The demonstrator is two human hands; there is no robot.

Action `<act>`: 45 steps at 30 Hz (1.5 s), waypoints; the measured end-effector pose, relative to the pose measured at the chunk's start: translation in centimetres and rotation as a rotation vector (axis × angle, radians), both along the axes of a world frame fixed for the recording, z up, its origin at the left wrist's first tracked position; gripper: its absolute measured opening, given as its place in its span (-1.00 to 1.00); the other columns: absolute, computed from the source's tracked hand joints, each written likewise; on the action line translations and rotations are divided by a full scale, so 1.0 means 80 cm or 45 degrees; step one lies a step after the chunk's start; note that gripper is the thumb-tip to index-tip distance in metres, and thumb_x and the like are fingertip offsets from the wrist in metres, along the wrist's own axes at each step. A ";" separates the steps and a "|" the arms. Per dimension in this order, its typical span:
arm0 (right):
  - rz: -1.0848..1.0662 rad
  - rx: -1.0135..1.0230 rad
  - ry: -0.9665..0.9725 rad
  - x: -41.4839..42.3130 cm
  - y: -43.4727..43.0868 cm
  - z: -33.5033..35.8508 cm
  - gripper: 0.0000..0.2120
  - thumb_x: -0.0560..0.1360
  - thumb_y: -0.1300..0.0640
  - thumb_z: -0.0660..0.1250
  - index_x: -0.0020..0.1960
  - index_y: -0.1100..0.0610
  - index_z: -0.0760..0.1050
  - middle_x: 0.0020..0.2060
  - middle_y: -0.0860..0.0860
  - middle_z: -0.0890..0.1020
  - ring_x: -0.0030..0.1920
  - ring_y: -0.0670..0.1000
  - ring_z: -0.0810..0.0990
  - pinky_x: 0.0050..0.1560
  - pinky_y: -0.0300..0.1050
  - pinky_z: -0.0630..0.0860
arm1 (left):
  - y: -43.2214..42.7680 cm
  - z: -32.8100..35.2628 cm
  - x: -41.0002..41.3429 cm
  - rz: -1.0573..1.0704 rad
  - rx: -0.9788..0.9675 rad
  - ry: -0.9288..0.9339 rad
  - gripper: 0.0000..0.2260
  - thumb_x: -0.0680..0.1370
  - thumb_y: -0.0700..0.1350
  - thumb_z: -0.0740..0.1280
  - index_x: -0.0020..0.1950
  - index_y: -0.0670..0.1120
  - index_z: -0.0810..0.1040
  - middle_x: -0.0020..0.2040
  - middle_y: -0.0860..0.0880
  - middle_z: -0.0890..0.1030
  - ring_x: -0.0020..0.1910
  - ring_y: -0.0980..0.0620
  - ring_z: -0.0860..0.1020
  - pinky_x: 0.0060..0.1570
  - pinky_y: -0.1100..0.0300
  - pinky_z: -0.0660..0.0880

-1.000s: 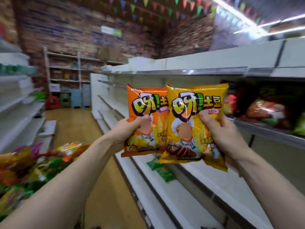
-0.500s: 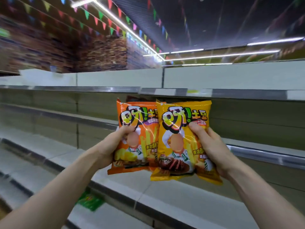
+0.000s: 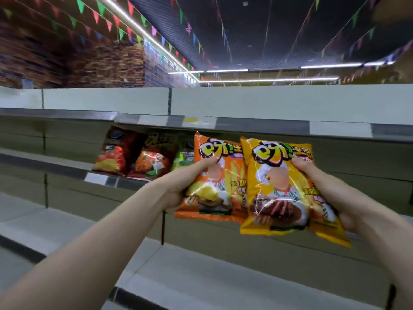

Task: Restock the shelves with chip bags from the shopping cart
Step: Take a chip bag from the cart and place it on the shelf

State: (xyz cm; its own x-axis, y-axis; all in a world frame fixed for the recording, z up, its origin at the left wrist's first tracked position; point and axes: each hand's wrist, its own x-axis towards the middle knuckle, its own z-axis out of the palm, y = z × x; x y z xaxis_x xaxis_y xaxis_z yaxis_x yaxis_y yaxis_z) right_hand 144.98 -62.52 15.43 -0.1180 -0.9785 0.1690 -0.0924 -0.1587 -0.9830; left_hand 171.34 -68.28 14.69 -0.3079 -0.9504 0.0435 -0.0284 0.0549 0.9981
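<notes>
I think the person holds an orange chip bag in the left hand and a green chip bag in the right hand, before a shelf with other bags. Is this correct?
Not quite. In the head view the right hand holds a yellow chip bag, not a green one. The left hand does hold the orange chip bag, and other bags stand on the shelf behind.

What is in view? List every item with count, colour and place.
shelves: several tiers, pale grey, across the view
orange chip bag: one, orange, centre, held up
yellow chip bag: one, yellow, overlapping the orange chip bag's right edge
shelved bags: three, red, orange-red, green, left of the orange chip bag
bunting: many flags, multicoloured, overhead
light strips: several, white, overhead
left hand: one, grips orange chip bag
right hand: one, grips yellow chip bag
</notes>
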 end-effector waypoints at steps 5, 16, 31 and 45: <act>-0.017 -0.061 -0.041 -0.073 -0.033 0.007 -0.69 0.52 -0.08 0.27 -0.03 0.12 0.64 -0.24 0.16 0.71 -0.33 0.04 0.70 -0.38 -0.20 0.57 | -0.036 0.012 -0.071 0.039 0.003 -0.118 -0.54 0.44 0.23 0.38 0.02 -0.16 0.64 -0.19 -0.09 0.71 -0.36 0.03 0.66 -0.40 0.27 0.56; 0.067 0.277 0.126 -0.106 -0.089 0.021 -0.52 0.50 -0.25 0.28 0.07 0.15 0.63 -0.03 0.20 0.70 -0.09 0.19 0.69 0.02 0.16 0.61 | -0.159 0.024 -0.149 0.120 0.093 -0.121 -0.72 0.49 0.08 0.39 0.00 -0.12 0.62 -0.12 -0.16 0.69 -0.17 -0.13 0.64 0.13 -0.06 0.55; 0.090 0.183 -0.042 -0.103 -0.235 -0.001 -0.21 0.09 -0.28 0.60 0.20 0.11 0.62 0.08 0.19 0.67 0.11 0.23 0.65 0.30 0.15 0.45 | -0.319 -0.012 -0.200 0.482 -0.406 0.101 -0.46 0.58 0.28 0.15 0.38 -0.05 0.48 0.28 0.00 0.51 0.25 0.01 0.47 0.36 0.08 0.32; 0.052 0.169 -0.048 -0.093 -0.251 -0.006 -0.62 0.44 -0.06 0.37 0.16 0.14 0.61 0.01 0.17 0.70 0.09 0.18 0.65 0.19 0.04 0.53 | -0.353 -0.022 -0.214 0.566 -0.482 0.202 -0.60 0.69 -0.03 0.05 0.43 -0.24 0.37 0.31 -0.24 0.47 0.33 -0.21 0.43 0.24 0.09 0.36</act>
State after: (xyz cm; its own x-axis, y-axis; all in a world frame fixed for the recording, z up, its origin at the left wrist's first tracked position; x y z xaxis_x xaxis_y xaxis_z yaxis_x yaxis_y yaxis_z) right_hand 137.53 -82.57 14.97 -0.0816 -0.9961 0.0344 -0.0514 -0.0302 -0.9982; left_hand 154.26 -96.52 12.91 0.1531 -0.8962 0.4165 0.0176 0.4238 0.9056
